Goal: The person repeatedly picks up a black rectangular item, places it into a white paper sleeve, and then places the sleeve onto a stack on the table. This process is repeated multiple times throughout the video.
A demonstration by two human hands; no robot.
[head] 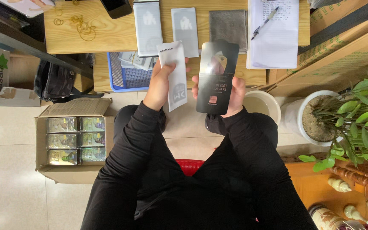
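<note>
My left hand [160, 83] grips a white flat sleeve-like packet [175, 76], held upright above my lap. Beside it my right hand [235, 96] holds a glossy black rectangular sheet [216, 76], like a screen protector, facing me and reflecting light. The two items are side by side, close but apart. Both arms are in black sleeves. On the wooden desk [103, 36] just beyond lie two more grey-white packets [148, 27] and a grey cloth [228, 27].
A blue basket [126, 76] holds packets at the desk edge. A paper pad with a pen [273, 34] lies right. An open cardboard box [71, 138] of small boxes stands on the floor left. Potted plant [354, 115] and white bucket [263, 104] stand right.
</note>
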